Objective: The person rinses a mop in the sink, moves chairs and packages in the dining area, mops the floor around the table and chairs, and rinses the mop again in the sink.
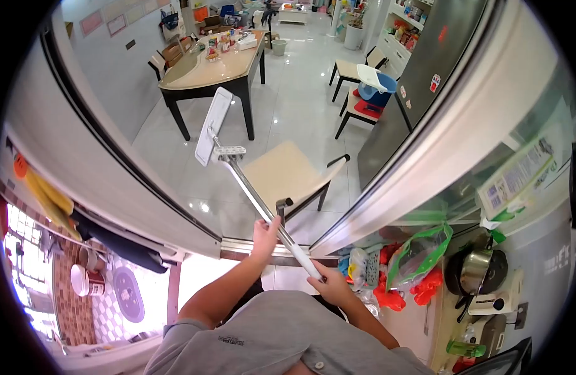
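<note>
Both my hands are closed around a flat mop [253, 197], held slantwise in front of my body. My left hand [265, 238] grips the metal pole about midway down. Lower on it, my right hand [332, 284] holds the white end of the handle. The mop's flat white head [214, 125] is raised at the far end, tilted, with a grey toothed bracket [230, 152] beside its joint. Behind the pole stands a chair with a cream seat [285, 172], partly covered by the mop.
A dining table [203, 74] bearing bottles and boxes stands at the back left. Chairs, one holding a blue tub [377, 87], line the right beside a dark fridge [419, 75]. A doorway track [269, 251] crosses the floor ahead. Plastic bags [419, 256] lie to my right.
</note>
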Tool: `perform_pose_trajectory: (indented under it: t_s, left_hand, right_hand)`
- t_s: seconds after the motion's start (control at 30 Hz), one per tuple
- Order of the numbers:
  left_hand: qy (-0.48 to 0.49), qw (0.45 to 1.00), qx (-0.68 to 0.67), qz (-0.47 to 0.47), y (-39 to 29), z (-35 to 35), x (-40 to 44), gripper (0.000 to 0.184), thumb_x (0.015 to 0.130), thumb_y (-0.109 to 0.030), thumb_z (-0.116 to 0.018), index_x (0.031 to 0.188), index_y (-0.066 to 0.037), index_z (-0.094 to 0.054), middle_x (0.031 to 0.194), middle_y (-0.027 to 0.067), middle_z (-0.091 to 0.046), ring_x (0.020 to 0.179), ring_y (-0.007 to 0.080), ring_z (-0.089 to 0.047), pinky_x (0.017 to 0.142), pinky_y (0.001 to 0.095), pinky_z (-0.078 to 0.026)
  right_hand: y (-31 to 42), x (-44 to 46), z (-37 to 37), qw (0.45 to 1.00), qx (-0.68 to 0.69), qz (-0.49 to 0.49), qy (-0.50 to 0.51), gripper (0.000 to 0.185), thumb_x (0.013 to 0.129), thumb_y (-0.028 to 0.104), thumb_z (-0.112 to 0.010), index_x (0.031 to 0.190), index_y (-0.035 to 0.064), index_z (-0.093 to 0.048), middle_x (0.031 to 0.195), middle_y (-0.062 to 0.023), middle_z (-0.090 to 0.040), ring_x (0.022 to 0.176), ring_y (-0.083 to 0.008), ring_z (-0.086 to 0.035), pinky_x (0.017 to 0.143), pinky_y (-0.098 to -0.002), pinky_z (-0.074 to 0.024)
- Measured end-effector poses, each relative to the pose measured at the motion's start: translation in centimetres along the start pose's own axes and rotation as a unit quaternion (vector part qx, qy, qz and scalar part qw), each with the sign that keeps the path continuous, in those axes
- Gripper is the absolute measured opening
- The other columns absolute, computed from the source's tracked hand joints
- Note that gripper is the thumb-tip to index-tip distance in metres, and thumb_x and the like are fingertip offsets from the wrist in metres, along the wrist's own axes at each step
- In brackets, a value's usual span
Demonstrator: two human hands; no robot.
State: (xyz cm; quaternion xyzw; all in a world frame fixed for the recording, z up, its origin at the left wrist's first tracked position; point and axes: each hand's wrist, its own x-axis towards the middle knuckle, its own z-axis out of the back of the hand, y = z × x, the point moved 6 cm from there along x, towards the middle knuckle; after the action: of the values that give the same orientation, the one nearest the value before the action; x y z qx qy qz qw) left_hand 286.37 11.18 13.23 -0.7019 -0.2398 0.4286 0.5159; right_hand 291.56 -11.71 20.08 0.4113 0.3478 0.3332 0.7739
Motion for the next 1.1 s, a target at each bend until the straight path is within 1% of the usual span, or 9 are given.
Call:
perform_pose_trajectory:
  t_s: [0.13,0.4,0.67,0.77,0.9,0.97,1.0,1.07,1.1]
  left_hand:
    - [0.027,0.989,-0.131,0.067,0.0,1.7,-1.9,0.039,0.09,-0.037,-0.063,0.106,-0.003,-0.052,0.088,0.0051,-0.058,0.073,0.0156,-0.059,0.059,0.0319,-0.05]
    - [0.119,0.953,-0.171,0.218,12.3,1.3,-11.9,0.021,0.091,-0.017,-0.058,0.096,0.003,-0.061,0.095,0.0163,-0.066,0.082,0.0267,-0.066,0.074,0.0438,-0.057]
    - [0.246,0.874,-0.198,0.37,21.9,3.7,-22.7,0.032,0.092,-0.03,-0.06,0.1,0.001,-0.059,0.1,0.0169,-0.064,0.091,0.0336,-0.066,0.08,0.0494,-0.054]
    - [0.278,0.851,-0.238,0.376,21.2,8.6,-25.1,0.039,0.094,-0.031,-0.058,0.107,0.006,-0.057,0.107,0.0184,-0.061,0.101,0.0355,-0.063,0.085,0.049,-0.054]
    - [0.253,0.863,-0.258,0.353,22.7,17.3,-26.9,0.046,0.095,-0.039,-0.055,0.113,0.004,-0.054,0.118,0.0199,-0.06,0.106,0.0353,-0.062,0.088,0.049,-0.051]
    - [0.194,0.868,-0.289,0.356,23.1,24.7,-28.4,0.048,0.095,-0.04,-0.054,0.114,0.003,-0.053,0.119,0.0195,-0.06,0.106,0.0353,-0.061,0.087,0.0487,-0.051]
    - [0.148,0.867,-0.303,0.367,23.4,29.2,-29.4,0.049,0.096,-0.042,-0.053,0.116,0.003,-0.052,0.121,0.0191,-0.06,0.106,0.0353,-0.061,0.087,0.0483,-0.052]
    - [0.011,0.877,-0.36,0.317,26.6,39.0,-29.5,0.049,0.096,-0.045,-0.051,0.116,0.001,-0.052,0.113,0.0176,-0.064,0.101,0.0336,-0.064,0.084,0.0463,-0.053]
    - [-0.056,0.877,-0.372,0.298,28.2,45.0,-29.1,0.045,0.095,-0.045,-0.05,0.112,-0.003,-0.053,0.104,0.0155,-0.066,0.092,0.0294,-0.065,0.079,0.0446,-0.054]
  right_hand:
    - [-2.9,-8.9,2.0,0.994,-0.105,-0.011,0.024,0.054,0.083,0.021,-0.068,0.133,0.0096,-0.052,0.076,-0.0177,-0.062,0.068,-0.03,-0.062,0.064,-0.0377,-0.0486]
    - [-5.7,-21.1,3.4,0.979,-0.194,-0.032,0.053,0.058,0.08,0.024,-0.073,0.132,0.0054,-0.053,0.074,-0.0141,-0.065,0.062,-0.0212,-0.063,0.06,-0.0322,-0.0492]
    - [-8.7,-22.9,-1.1,0.946,-0.254,-0.121,0.16,0.063,0.08,0.027,-0.075,0.132,0.0007,-0.051,0.072,-0.0132,-0.067,0.059,-0.0129,-0.061,0.057,-0.0302,-0.0478]
    - [-5.8,-22.7,-4.7,0.947,-0.254,-0.025,0.193,0.058,0.08,0.025,-0.074,0.129,-0.0006,-0.054,0.069,-0.012,-0.064,0.057,-0.0129,-0.058,0.056,-0.029,-0.0468]
    - [0.3,-20.9,-11.7,0.941,-0.242,-0.037,0.236,0.055,0.08,0.023,-0.074,0.126,-0.0001,-0.056,0.069,-0.0086,-0.062,0.057,-0.0123,-0.056,0.056,-0.0275,-0.046]
    - [1.3,-19.6,-16.0,0.888,-0.32,0.161,0.29,0.054,0.08,0.021,-0.073,0.127,0.0003,-0.056,0.073,-0.0077,-0.063,0.063,-0.011,-0.058,0.061,-0.0256,-0.047]
    - [3.7,-19.5,-19.1,0.884,-0.32,0.17,0.296,0.054,0.08,0.021,-0.073,0.127,0.0003,-0.056,0.073,-0.0077,-0.063,0.063,-0.011,-0.058,0.061,-0.0256,-0.047]
    - [8.0,-18.8,-24.8,0.899,-0.286,0.014,0.332,0.053,0.081,0.021,-0.072,0.128,0.0004,-0.056,0.074,-0.0077,-0.064,0.067,-0.011,-0.059,0.064,-0.0256,-0.0477]
    - [8.7,-18.4,-27.1,0.902,-0.279,0.013,0.33,0.054,0.082,0.02,-0.071,0.129,-0.0002,-0.055,0.073,-0.0058,-0.063,0.067,-0.0096,-0.057,0.063,-0.0249,-0.0467]
